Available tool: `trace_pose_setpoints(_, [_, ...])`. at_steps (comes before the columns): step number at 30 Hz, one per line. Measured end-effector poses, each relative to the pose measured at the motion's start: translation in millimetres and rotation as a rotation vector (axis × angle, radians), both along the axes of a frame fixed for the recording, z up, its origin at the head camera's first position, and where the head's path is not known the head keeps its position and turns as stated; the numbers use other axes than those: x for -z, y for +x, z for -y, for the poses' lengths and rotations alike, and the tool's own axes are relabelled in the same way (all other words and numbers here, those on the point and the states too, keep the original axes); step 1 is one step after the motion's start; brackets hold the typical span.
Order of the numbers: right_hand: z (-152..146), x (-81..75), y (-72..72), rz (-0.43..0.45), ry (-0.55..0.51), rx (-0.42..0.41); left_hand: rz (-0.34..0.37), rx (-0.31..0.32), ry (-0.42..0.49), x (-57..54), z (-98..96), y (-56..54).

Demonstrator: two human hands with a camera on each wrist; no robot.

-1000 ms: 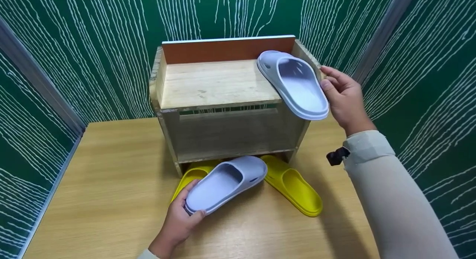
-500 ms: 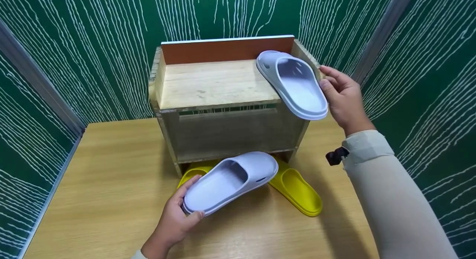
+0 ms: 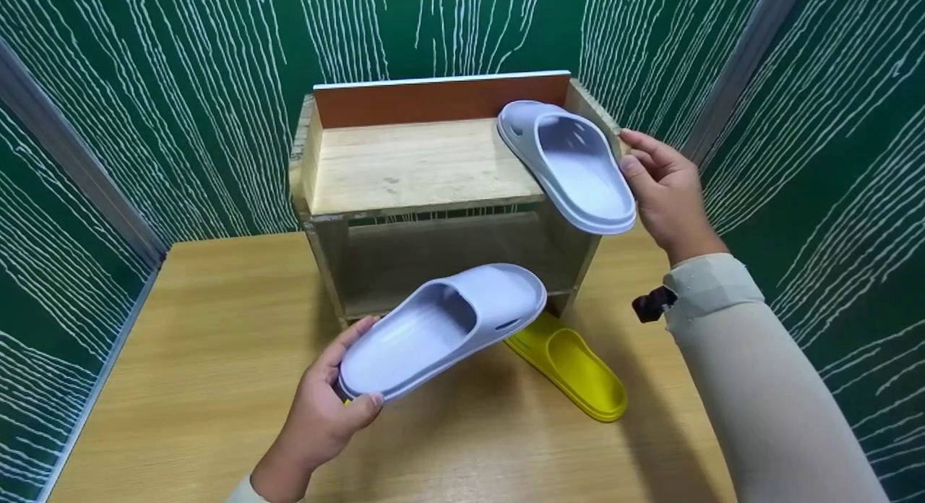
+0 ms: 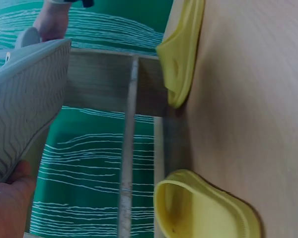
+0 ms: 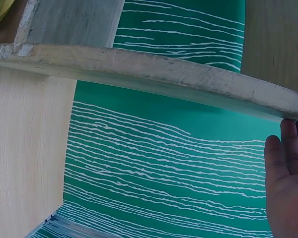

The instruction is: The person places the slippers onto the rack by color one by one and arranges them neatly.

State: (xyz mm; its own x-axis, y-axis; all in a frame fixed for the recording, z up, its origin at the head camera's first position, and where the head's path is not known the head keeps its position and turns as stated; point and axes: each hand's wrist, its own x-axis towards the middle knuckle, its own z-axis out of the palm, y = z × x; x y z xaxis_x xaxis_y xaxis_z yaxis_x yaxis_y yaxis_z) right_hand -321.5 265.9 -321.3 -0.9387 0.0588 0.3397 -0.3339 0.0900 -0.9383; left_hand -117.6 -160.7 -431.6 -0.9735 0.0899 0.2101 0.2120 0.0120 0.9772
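My left hand [image 3: 318, 413] grips a pale lavender slipper [image 3: 412, 344] by its heel, thumb on one side. It is held up in front of the wooden shoe rack [image 3: 426, 170], toe towards the right. In the left wrist view the zigzag sole of this slipper [image 4: 27, 106] shows. A matching slipper [image 3: 589, 178] lies on the rack's top shelf at the right, its heel over the front edge. Beside it my right hand [image 3: 668, 192] holds the edge of the rack's right side panel [image 5: 179, 74] between fingers and thumb.
On the wooden table [image 3: 217, 358] a yellow slipper [image 3: 589, 380] rests at the rack's lower right. A second yellow slipper [image 4: 203, 213], at the rack's left foot, is mostly hidden in the head view. Green walls [image 3: 462, 26] with white streaks surround the table.
My left hand has raised its slipper from low over the yellow pair to the rack's lower opening, shifting a little left. My right hand and the slipper on top stay put.
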Motion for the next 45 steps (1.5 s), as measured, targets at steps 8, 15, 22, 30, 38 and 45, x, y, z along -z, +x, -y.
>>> trace_pose_setpoints(8, [-1.2, -0.3, 0.8, 0.002, 0.019, 0.011, -0.029, -0.006, -0.040, -20.7, 0.3, -3.6])
trace_pose_setpoints(15, [-0.9, -1.6, 1.5, 0.006, 0.051, 0.028, -0.057, -0.005, -0.036, -43.3, 1.4, -5.6])
trace_pose_setpoints(22, [-1.7, -0.8, 2.5, -0.008, 0.108, 0.050, -0.108, -0.009, 0.051, -64.8, -2.5, -9.8])
trace_pose_setpoints(30, [-1.3, -1.9, 2.1, 0.004, 0.100, 0.047, -0.137, -0.080, 0.059, -78.4, -12.3, -14.0])
trace_pose_setpoints(38, [0.2, -1.6, 0.4, 0.003, 0.094, 0.037, -0.162, -0.186, -0.003, -82.3, -21.8, -18.5])
trace_pose_setpoints(45, [0.8, -0.4, -0.7, -0.016, 0.084, 0.034, -0.168, -0.243, -0.074, -81.5, -31.5, -25.9])
